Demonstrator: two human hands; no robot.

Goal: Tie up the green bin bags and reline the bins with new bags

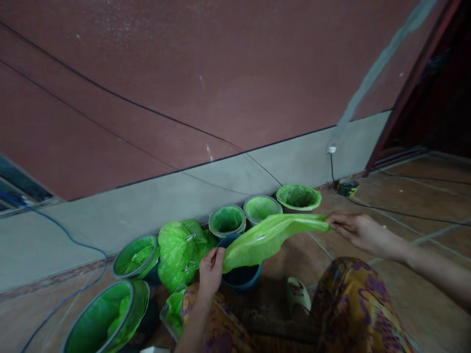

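A thin green plastic bag [270,238] is stretched sideways between my two hands. My left hand [212,268] pinches its lower left end, and my right hand [348,226] grips the narrow end on the right. Below the bag stands a blue bucket [243,279], partly covered by it and by my left hand. Just left of that hand are tied, full-looking green bags [178,250] heaped together. Beneath my left forearm, a container with crumpled green plastic [176,306] is partly hidden.
Buckets lined with green bags stand along the wall [227,219], [262,208], [299,197]. Two more lined buckets [135,257], [106,318] are at left. A small tin [348,187], black cable [405,212] and blue hose [79,294] lie on the tiled floor.
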